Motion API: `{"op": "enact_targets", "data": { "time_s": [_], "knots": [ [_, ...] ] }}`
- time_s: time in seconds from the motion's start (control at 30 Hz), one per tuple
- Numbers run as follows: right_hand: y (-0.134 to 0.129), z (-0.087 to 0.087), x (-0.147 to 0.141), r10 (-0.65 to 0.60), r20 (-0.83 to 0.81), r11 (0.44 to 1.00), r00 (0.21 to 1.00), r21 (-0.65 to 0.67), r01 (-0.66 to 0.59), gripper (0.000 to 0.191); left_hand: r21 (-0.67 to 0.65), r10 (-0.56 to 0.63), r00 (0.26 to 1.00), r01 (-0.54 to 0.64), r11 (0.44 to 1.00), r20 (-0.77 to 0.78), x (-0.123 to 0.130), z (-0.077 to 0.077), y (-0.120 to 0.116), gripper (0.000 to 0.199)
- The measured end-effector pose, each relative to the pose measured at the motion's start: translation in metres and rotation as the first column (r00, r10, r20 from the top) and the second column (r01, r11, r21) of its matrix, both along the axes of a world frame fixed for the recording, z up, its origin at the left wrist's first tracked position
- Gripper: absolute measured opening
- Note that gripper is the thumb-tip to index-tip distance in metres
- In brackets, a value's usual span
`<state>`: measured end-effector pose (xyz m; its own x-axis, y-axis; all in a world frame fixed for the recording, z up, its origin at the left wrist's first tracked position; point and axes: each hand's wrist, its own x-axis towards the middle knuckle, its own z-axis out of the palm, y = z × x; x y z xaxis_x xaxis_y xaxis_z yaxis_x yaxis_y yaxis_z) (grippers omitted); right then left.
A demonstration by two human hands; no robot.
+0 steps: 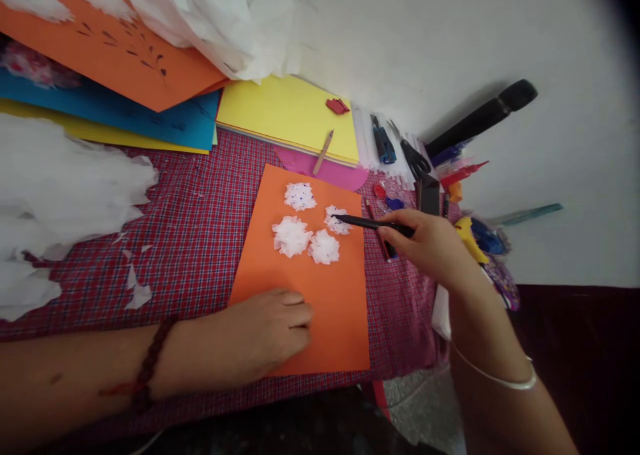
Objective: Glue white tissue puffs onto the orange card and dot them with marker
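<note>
An orange sheet (330, 308) lies on the checked tablecloth with several crumpled white paper tufts on it. My right hand (423, 242) grips a black marker (367, 222), whose tip touches the right tuft (338, 220). Blue specks show on the upper tuft (300, 196); the left tuft (291, 236) looks plain white, and the lower one (324, 247) has faint marks. My left hand (280, 328) rests on the lower left of the orange sheet, fingers curled together; whether anything is under them is hidden.
Yellow sheets (280, 112) with a pencil (323, 152) lie behind. Scissors (414, 155), a blue cutter (383, 142) and craft supplies stand at the back right. White torn paper (60, 188) covers the left. A decorated orange sheet (115, 55) is at the upper left.
</note>
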<state>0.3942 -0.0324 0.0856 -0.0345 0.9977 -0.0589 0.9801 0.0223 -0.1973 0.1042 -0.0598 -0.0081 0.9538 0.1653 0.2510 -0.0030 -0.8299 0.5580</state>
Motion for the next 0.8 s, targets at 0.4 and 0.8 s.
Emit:
{"op": "enact_targets", "data": {
  "time_s": [0.4,0.8],
  "knots": [
    [0.004,0.003,-0.002,0.004,0.023,0.997,1.0,-0.073,-0.003,0.024,-0.005,-0.008,1.0,0.008,1.0,-0.02,0.0,-0.002,0.0,0.008],
    [-0.033,-0.026,0.013,-0.045,0.039,0.993,0.998,0.109,0.041,0.039,0.027,-0.021,0.999,0.023,0.999,-0.045,0.001,-0.003,0.0,0.008]
  ]
}}
